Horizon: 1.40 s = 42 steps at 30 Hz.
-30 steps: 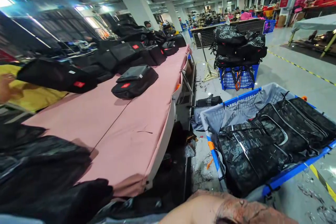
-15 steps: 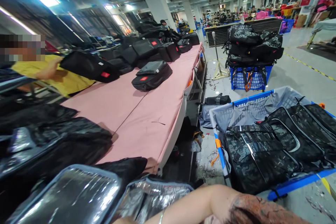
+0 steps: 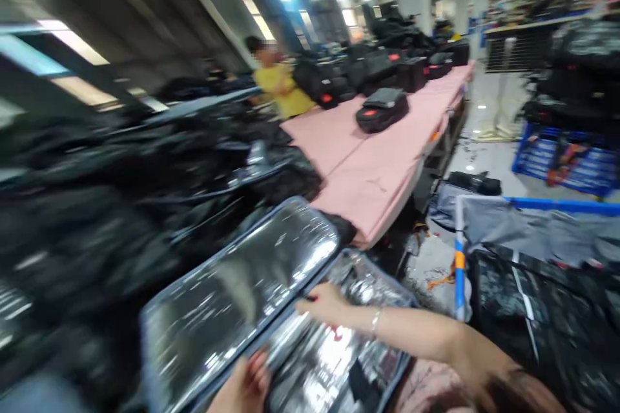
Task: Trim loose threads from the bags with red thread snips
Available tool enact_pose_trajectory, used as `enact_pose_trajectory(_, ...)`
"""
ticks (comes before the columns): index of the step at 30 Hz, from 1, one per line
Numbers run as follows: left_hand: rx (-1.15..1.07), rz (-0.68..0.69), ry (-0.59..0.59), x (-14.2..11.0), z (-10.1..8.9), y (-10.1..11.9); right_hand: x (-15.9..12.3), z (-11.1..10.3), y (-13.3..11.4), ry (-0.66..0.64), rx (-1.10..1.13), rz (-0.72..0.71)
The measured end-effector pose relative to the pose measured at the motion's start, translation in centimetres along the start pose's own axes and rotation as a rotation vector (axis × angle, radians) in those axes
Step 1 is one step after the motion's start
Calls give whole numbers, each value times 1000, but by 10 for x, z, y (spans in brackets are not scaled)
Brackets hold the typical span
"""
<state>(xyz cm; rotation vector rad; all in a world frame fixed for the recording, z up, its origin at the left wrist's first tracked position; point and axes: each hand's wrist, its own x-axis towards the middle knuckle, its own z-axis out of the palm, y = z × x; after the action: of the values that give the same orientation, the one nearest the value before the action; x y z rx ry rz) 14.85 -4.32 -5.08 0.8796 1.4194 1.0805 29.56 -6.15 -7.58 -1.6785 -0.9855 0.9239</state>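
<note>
An open bag with a shiny silver lining lies in front of me. Its lid is folded back to the left, and its main compartment faces up on the right. My right hand is closed over the near part of the compartment, by the seam with the lid; a small dark and reddish thing shows at its fingers, too blurred to name. Lower down, my left hand has its fingers curled beside the bag's edge; what they hold, if anything, is hidden.
Piles of black bags fill the left side. Beyond stretches a pink-covered table with a black bag on it and a person in yellow behind. At right stands a blue-rimmed crate of camouflage bags; a blue basket is farther back.
My view has swung left and down, so the table and crate sit farther right. Both hands now show at the silver-lined bag; before, mostly an arm was seen.
</note>
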Motion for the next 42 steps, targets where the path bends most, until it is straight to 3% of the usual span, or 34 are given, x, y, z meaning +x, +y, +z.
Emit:
enact_pose_trajectory(5,-131,45,15,19,-31,-32,-10,14,11,-29,-120,-114)
enact_pose_trajectory(9,-178,81,6,26,-35,-48,-32,21,15,7,-252,-270)
enact_pose_trajectory(14,-196,84,-22,26,-39,-50,-47,29,4,29,-593,-449)
enact_pose_trajectory(18,-206,81,-36,25,-42,-51,-49,36,-5,-13,-766,-449)
enact_pose_trajectory(26,-222,71,-42,23,-42,-53,-47,43,-11,-70,-900,-396)
enact_pose_trajectory(35,-235,67,-43,21,-41,-50,-43,49,-11,-80,-930,-411)
enact_pose_trajectory(42,-242,73,-51,20,-41,-48,-41,44,-3,-61,-807,-424)
